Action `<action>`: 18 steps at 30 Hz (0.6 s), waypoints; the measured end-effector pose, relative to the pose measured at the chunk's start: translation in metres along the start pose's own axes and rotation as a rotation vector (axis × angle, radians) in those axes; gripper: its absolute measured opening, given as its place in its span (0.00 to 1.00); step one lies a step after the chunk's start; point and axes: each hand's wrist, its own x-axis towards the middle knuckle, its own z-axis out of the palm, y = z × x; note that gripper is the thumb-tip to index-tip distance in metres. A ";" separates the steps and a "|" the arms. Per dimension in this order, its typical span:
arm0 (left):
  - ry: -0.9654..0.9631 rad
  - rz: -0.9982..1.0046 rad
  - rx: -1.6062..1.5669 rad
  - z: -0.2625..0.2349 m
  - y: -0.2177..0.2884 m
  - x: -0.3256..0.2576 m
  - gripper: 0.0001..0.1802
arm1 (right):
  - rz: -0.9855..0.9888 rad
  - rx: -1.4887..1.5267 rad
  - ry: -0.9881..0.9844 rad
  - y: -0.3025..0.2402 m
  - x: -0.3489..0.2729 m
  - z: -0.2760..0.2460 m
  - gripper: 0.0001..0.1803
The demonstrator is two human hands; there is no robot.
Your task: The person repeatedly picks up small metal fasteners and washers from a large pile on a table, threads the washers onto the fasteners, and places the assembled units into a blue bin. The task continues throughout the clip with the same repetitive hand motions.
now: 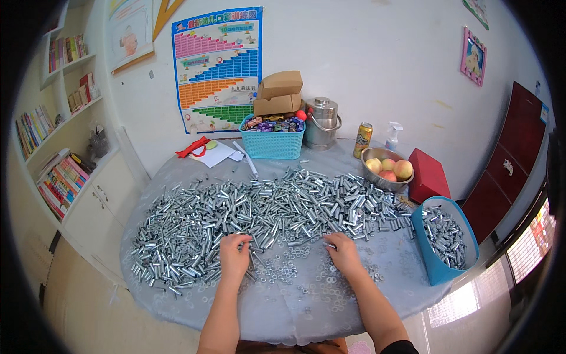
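Observation:
A wide heap of short silver metal tubes [265, 206] covers a round table under a grey cloth [283, 312]. My left hand [234, 256] rests at the heap's near edge, fingertips pinching a tube. My right hand [344, 253] lies palm down beside it, fingers closed on a small metal piece at the heap's edge. Small metal washers [295, 271] are scattered on the cloth between and in front of both hands.
A blue bag [439, 259] holding more tubes stands at the right table edge. Behind the heap are a steel bowl of peaches [386, 168], a red box [429, 174], a drink can [362, 140], a spray bottle [392, 135], a steel pot [321, 123] and a teal basket [272, 141]. Bookshelves stand on the left.

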 end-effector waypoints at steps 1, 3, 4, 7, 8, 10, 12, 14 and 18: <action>-0.041 0.056 0.049 -0.001 0.006 -0.001 0.10 | 0.018 -0.019 -0.005 -0.002 0.000 -0.003 0.16; -0.109 0.104 0.086 -0.001 0.015 -0.004 0.13 | 0.047 -0.060 -0.018 -0.003 -0.001 -0.005 0.15; -0.117 0.110 0.091 0.000 0.019 -0.005 0.13 | 0.034 -0.076 -0.015 -0.002 -0.001 -0.005 0.16; -0.133 0.122 0.113 0.000 0.023 -0.006 0.14 | 0.018 -0.091 -0.011 -0.002 -0.002 -0.007 0.16; -0.132 0.122 0.125 -0.001 0.022 -0.006 0.14 | 0.029 -0.073 -0.012 -0.004 -0.002 -0.007 0.15; -0.181 0.131 0.139 -0.004 0.021 -0.005 0.14 | 0.041 -0.037 0.000 -0.003 -0.004 -0.008 0.15; -0.282 0.146 0.143 -0.008 0.023 -0.002 0.13 | 0.041 0.001 0.021 0.000 -0.006 -0.008 0.16; -0.349 0.154 0.178 -0.010 0.026 -0.006 0.11 | 0.128 0.079 -0.003 -0.007 -0.006 -0.009 0.16; -0.369 0.217 0.228 -0.011 0.024 -0.007 0.08 | 0.388 0.468 -0.071 -0.017 -0.006 -0.009 0.15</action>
